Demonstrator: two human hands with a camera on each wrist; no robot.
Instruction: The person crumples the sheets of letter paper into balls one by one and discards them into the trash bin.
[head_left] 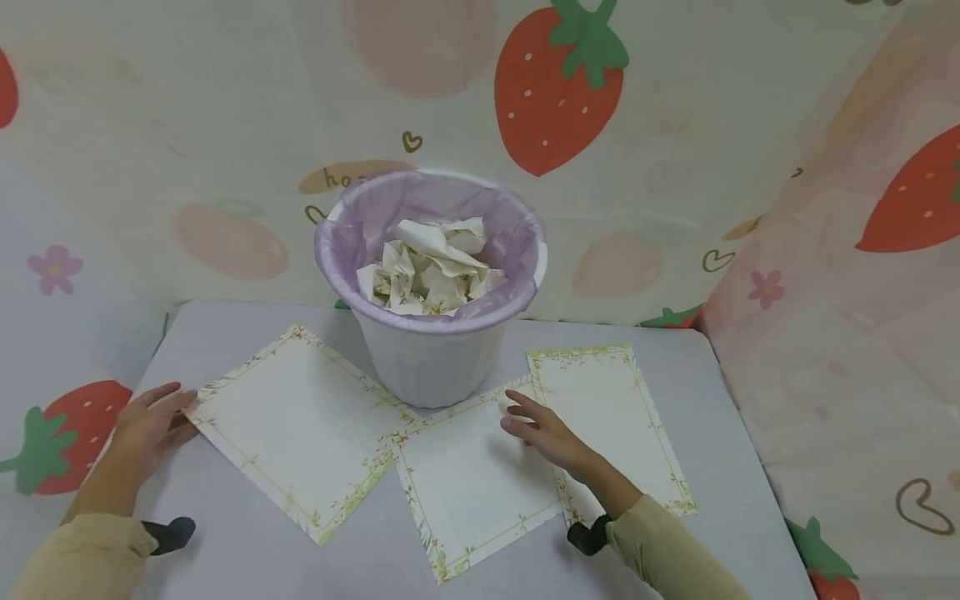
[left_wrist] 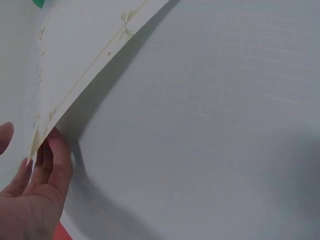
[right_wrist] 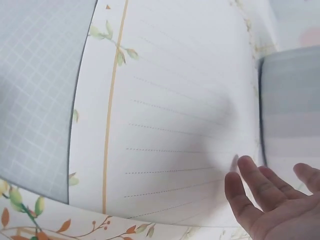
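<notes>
At the left side of the table, my left hand (head_left: 155,421) holds the corner of a sheet of paper (head_left: 300,433) with a floral border. In the left wrist view, fingers (left_wrist: 60,160) lie under that corner and the sheet's near edge stands off the table. My right hand (head_left: 551,433) hovers with loosely bent fingers over the middle sheet (head_left: 472,483), holding nothing. Faint dotted lines show on the paper in the right wrist view. A third bordered sheet (head_left: 615,400) lies to the right, partly behind my right forearm.
A white bin (head_left: 427,362) with a purple liner (head_left: 517,225) stands at the back of the table (head_left: 255,558), holding several crumpled papers (head_left: 435,267). Strawberry-print cloth (head_left: 712,92) hangs behind and beside the table.
</notes>
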